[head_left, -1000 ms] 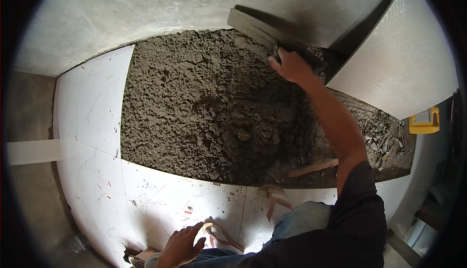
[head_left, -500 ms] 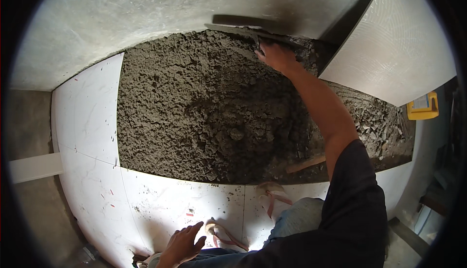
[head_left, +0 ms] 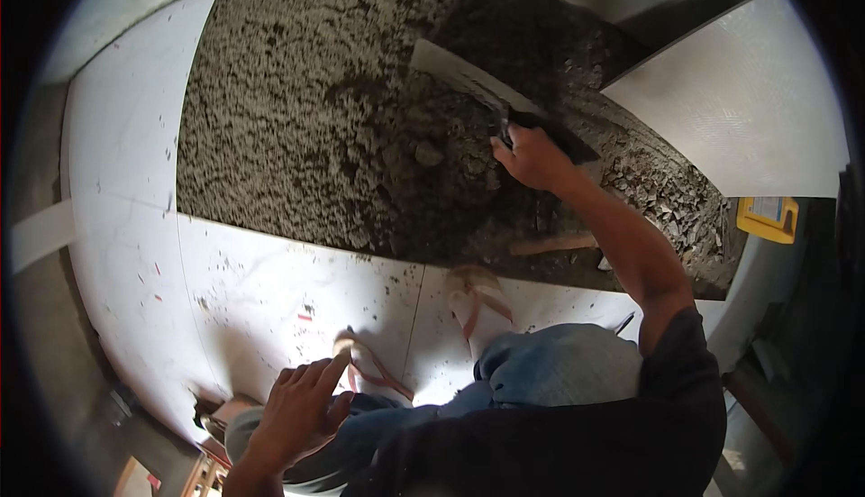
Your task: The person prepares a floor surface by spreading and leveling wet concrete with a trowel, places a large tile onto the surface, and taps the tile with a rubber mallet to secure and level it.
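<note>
My right hand [head_left: 532,159] is closed around the handle of a long flat trowel [head_left: 464,75]. The trowel's blade is tilted over the bed of damp grey mortar [head_left: 270,109]. To the left the mortar is spread fairly even; under and below the blade it is darker and lumpy. My left hand [head_left: 302,407] hangs empty above my left knee, fingers stretched out, touching no tool.
White floor tiles [head_left: 270,263] border the mortar on the left and near sides. A large tile [head_left: 748,91] leans at the right, by a yellow container [head_left: 768,218] and rubble [head_left: 662,204]. A wooden handle [head_left: 551,244] lies at the mortar's near edge. My sandalled feet stand on the tiles.
My right hand has drawn the trowel away from the far wall, back toward me over the mortar. The view has tilted nearer. My left hand stays open near my knee.
</note>
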`<control>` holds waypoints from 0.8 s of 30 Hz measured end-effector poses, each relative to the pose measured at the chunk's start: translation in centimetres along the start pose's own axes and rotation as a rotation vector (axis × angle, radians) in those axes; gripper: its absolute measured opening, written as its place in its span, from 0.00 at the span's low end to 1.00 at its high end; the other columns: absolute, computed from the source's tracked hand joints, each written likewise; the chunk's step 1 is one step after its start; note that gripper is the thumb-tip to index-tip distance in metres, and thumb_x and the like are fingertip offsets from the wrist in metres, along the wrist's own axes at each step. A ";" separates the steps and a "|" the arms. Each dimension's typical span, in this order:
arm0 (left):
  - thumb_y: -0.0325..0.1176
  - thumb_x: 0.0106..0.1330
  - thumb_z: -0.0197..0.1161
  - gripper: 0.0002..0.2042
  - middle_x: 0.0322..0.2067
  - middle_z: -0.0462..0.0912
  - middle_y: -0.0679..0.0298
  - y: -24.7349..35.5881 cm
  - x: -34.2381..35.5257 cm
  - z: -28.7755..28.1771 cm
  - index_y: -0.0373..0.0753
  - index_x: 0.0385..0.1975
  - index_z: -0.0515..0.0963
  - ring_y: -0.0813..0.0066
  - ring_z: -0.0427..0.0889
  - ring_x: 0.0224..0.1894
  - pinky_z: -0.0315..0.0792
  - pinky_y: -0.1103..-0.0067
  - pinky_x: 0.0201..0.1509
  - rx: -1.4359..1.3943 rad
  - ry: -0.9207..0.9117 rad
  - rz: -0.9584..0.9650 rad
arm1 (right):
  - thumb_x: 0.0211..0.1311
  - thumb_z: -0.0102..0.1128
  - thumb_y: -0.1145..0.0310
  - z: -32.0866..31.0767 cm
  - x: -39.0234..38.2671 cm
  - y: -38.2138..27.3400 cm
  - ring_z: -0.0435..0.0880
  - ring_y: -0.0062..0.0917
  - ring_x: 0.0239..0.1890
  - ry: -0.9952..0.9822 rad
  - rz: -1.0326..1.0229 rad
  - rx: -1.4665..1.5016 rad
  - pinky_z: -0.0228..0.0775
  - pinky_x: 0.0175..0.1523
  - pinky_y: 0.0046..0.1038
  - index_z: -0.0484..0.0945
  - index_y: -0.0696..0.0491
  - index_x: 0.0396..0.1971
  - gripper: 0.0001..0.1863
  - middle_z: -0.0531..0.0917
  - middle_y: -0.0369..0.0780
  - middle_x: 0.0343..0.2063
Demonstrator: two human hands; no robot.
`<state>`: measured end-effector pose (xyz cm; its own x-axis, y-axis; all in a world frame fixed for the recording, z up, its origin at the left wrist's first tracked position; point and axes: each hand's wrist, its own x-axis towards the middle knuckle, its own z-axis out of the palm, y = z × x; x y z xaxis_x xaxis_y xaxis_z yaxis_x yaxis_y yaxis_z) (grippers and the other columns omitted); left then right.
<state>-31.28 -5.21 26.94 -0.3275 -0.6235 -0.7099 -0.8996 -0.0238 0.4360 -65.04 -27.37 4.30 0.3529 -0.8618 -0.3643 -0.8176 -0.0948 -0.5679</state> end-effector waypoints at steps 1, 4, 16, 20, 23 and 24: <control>0.36 0.61 0.59 0.25 0.46 0.77 0.53 0.2 -0.1 -0.1 0.39 0.59 0.63 0.57 0.77 0.47 0.68 0.66 0.53 -0.009 -0.040 -0.035 | 0.63 0.51 0.53 0.5 -1.0 -0.2 0.79 0.55 0.32 -0.078 0.019 -0.004 0.73 0.40 0.47 0.74 0.65 0.33 0.24 0.79 0.58 0.24; 0.36 0.61 0.60 0.27 0.46 0.76 0.54 0.8 -0.8 0.0 0.36 0.59 0.63 0.58 0.76 0.48 0.66 0.67 0.54 -0.010 -0.004 0.105 | 0.63 0.51 0.54 2.0 -3.5 -1.1 0.79 0.54 0.30 0.006 -0.039 -0.038 0.73 0.38 0.47 0.74 0.64 0.32 0.23 0.79 0.57 0.23; 0.37 0.61 0.58 0.25 0.47 0.75 0.52 2.1 -2.7 1.7 0.36 0.57 0.64 0.60 0.76 0.47 0.66 0.68 0.53 0.088 0.007 0.119 | 0.65 0.51 0.54 6.3 -8.0 -5.0 0.79 0.54 0.27 -0.046 -0.090 -0.119 0.72 0.32 0.47 0.72 0.63 0.34 0.22 0.78 0.58 0.21; 0.37 0.61 0.59 0.25 0.47 0.74 0.53 2.1 -3.4 1.8 0.36 0.57 0.64 0.61 0.76 0.47 0.66 0.69 0.51 0.091 0.020 0.128 | 0.65 0.50 0.53 4.1 -8.6 -5.0 0.80 0.53 0.29 -0.116 -0.033 -0.085 0.74 0.33 0.47 0.72 0.62 0.35 0.22 0.79 0.56 0.21; 0.37 0.61 0.58 0.25 0.47 0.74 0.53 1.9 -3.9 1.7 0.36 0.58 0.64 0.62 0.76 0.47 0.66 0.69 0.50 0.082 0.007 0.116 | 0.65 0.51 0.53 2.0 -9.9 -4.6 0.80 0.53 0.29 -0.111 0.027 -0.034 0.74 0.33 0.46 0.72 0.62 0.35 0.22 0.79 0.57 0.21; 0.37 0.61 0.58 0.25 0.47 0.74 0.53 1.9 -4.1 1.7 0.36 0.58 0.64 0.62 0.76 0.47 0.66 0.69 0.50 0.079 0.005 0.116 | 0.64 0.51 0.54 1.7 -10.4 -4.6 0.80 0.53 0.29 -0.030 0.009 0.033 0.74 0.33 0.44 0.73 0.63 0.36 0.22 0.79 0.58 0.22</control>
<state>-32.11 -1.36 29.72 -0.4298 -0.6222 -0.6543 -0.8755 0.1102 0.4704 -64.20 -17.12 9.39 0.3597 -0.8470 -0.3913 -0.8056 -0.0703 -0.5882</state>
